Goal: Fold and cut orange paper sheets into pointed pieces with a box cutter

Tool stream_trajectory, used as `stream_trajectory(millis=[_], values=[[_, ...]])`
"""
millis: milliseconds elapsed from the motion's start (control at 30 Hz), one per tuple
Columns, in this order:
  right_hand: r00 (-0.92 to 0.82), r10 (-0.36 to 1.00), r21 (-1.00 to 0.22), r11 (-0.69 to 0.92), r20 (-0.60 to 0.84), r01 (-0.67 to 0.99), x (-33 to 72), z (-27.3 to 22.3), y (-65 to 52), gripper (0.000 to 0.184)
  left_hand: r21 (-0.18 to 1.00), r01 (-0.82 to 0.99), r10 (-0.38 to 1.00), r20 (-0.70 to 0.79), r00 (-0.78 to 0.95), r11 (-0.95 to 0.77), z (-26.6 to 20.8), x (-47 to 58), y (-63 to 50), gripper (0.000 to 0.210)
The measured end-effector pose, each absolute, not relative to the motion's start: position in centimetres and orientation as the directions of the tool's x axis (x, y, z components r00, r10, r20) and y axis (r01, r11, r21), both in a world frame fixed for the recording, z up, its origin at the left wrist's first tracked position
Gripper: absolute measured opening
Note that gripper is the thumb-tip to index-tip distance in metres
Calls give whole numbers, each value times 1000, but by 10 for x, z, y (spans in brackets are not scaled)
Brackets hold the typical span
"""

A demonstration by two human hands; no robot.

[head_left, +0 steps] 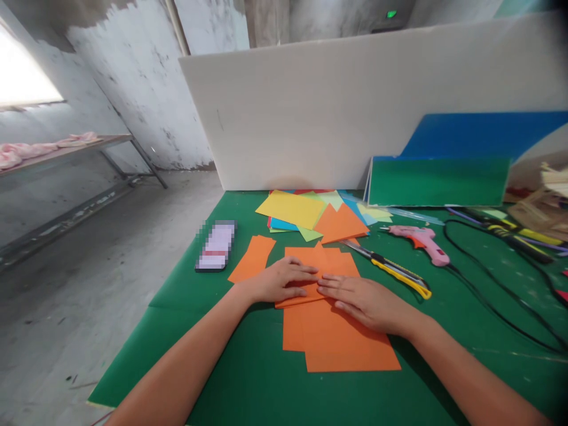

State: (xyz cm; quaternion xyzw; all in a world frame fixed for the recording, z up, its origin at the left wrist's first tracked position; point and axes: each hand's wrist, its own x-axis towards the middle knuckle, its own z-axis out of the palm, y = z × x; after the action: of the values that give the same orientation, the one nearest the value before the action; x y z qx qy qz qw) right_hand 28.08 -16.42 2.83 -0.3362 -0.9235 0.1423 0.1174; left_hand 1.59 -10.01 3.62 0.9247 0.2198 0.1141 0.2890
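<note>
Both hands lie flat, palms down, on a folded sheet of orange paper (pixel 295 255) at the middle of the table. My left hand (pixel 286 279) rests on its left part with fingers stretched to the right. From the other side, my right hand (pixel 359 299) presses on the sheet's near edge, its fingertips almost meeting the left ones. Beneath and nearer to me lie more orange sheets (pixel 350 355), overlapping. Another orange piece (pixel 254 258) sits left of the left hand. A yellow utility knife (pixel 399 275) lies beyond the right hand.
A phone (pixel 217 245) lies at the left. Behind the hands are coloured papers (pixel 290 207) and an orange piece with pointed tips (pixel 339 223). A pink glue gun (pixel 421 241) with a black cord (pixel 483 307) is at the right. A white board (pixel 310 118) stands along the back.
</note>
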Motion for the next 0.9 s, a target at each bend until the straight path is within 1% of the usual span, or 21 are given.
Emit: stream_trajectory(millis=[133, 233, 333, 500, 667, 900], values=[[-755, 648, -322, 740, 103, 591, 282, 30, -165, 40, 554, 345, 464, 85, 882, -758, 36, 16, -100, 40], [-768, 630, -310, 757, 114, 575, 285, 31, -165, 39, 514, 357, 465, 96, 880, -780, 36, 16, -101, 35], [-780, 609, -267, 783, 143, 562, 287, 32, -165, 38, 475, 377, 466, 79, 881, -795, 37, 17, -102, 28], [-807, 544, -180, 838, 228, 514, 283, 33, -164, 36, 449, 373, 452, 80, 888, -812, 38, 17, -103, 28], [-796, 555, -212, 831, 242, 515, 279, 35, -166, 31, 461, 355, 444, 98, 891, -813, 36, 17, -102, 27], [-796, 560, -224, 826, 230, 517, 280, 33, -165, 33, 494, 359, 462, 99, 882, -792, 36, 15, -102, 27]])
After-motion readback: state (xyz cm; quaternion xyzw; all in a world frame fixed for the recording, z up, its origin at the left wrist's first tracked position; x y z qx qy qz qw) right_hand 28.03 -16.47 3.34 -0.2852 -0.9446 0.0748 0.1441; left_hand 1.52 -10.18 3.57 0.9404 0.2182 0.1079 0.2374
